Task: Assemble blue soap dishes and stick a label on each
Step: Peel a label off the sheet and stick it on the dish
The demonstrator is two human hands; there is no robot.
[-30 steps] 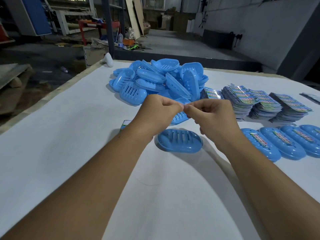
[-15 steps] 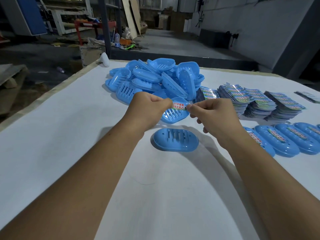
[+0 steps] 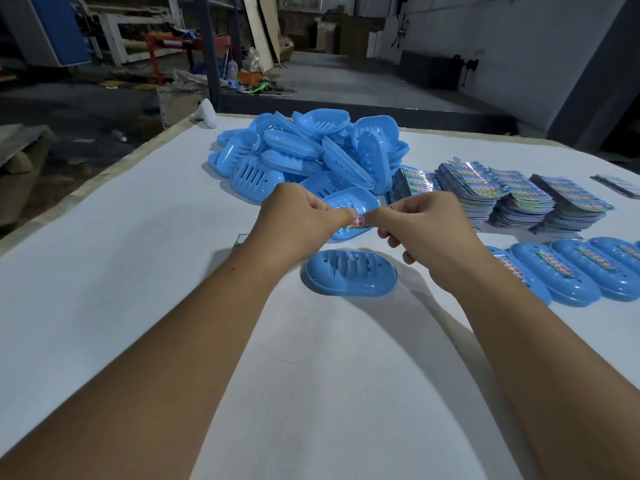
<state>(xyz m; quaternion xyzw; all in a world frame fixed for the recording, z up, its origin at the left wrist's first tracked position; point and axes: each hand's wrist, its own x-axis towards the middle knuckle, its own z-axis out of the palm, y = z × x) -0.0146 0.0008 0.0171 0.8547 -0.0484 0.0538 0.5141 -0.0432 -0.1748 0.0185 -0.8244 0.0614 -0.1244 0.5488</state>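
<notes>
Head view: white table (image 3: 104,289) carries heap of loose blue plastic soap-dish parts (image 3: 308,154); assembled blue slotted soap dish (image 3: 351,278) below hands. Left hand (image 3: 298,223), right hand (image 3: 420,230) both pinching small printed label (image 3: 360,222) above it.

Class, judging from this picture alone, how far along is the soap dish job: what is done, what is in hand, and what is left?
Done: a row of labelled dishes lies at the right. In hand: the left hand and right hand pinch one label above an assembled, unlabelled dish. Left: a pile of loose dish parts and stacks of labels remain.
</notes>
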